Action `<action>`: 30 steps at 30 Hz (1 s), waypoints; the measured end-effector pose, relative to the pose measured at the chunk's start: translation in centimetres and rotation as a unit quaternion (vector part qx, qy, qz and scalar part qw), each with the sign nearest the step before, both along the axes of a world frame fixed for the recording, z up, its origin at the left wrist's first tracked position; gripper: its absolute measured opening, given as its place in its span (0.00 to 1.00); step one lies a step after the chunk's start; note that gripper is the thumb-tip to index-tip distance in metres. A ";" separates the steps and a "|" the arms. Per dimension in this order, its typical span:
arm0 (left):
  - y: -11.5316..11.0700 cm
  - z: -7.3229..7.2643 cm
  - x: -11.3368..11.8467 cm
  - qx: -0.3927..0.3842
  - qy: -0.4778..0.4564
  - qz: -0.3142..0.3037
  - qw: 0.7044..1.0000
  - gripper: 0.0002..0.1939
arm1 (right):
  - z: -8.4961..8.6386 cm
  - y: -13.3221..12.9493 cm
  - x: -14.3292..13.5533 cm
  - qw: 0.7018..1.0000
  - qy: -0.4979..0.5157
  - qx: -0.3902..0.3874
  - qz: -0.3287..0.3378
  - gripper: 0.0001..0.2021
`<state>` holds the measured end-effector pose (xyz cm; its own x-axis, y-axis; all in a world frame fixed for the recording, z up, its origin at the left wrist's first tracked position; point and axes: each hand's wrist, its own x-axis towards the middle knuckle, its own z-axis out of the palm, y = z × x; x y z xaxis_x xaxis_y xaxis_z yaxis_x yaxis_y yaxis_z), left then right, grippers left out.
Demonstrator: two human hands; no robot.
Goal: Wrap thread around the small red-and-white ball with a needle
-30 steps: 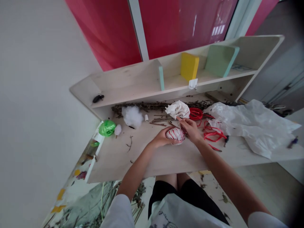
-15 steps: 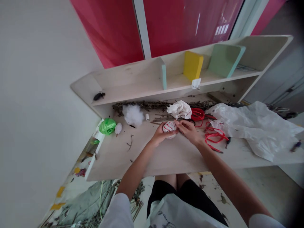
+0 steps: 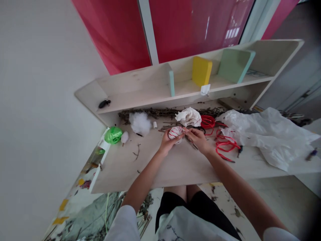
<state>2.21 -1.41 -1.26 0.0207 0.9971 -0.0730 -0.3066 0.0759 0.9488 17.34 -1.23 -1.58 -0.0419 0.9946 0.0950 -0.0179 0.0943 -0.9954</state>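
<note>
A white ball wrapped with red lines [image 3: 175,132] sits in my left hand [image 3: 165,144], whose fingers and thumb curl around it just above the table. At the ball's right side, my right hand [image 3: 197,137] has thumb and fingertips pinched together; what they grip is too small to make out. Beneath the right hand lies a thin dark object [image 3: 192,144], partly hidden. Just behind the hands is a crumpled white paper [image 3: 189,117]. Red cord [image 3: 227,144] lies in loose loops to the right, near a red coil [image 3: 207,122].
Left on the table [image 3: 120,174] are white fluff [image 3: 139,124], a small white spool [image 3: 154,125], a green ball [image 3: 113,135] and a white lump on a stick [image 3: 124,137]. A plastic bag [image 3: 271,137] spreads over the right side. Twigs [image 3: 160,112] line the back beneath a shelf [image 3: 140,97].
The ball and my left hand have shifted slightly left, and the ball has turned a little. More of the dark object under my right hand shows now.
</note>
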 end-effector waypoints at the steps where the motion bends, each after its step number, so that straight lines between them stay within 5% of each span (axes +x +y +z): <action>1: 0.0 0.1 0.0 -0.005 0.006 0.003 1.000 0.28 | -0.1 0.1 0.1 1.000 0.003 -0.009 -0.002 0.25; 21: 0.9 -2.1 -0.1 0.140 0.092 0.080 0.983 0.24 | 0.8 -0.7 -0.3 0.986 -0.093 0.023 0.135 0.26; 30: 1.0 -1.4 -0.2 0.036 -0.029 0.105 0.993 0.24 | 0.3 -0.6 -0.5 0.975 -0.128 0.008 0.182 0.25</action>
<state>2.05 -0.42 -2.68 -0.1856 0.9826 -0.0069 -0.3629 -0.0620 0.9298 16.87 -1.85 -1.31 -0.4162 0.9079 0.0500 0.1951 0.1429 -0.9703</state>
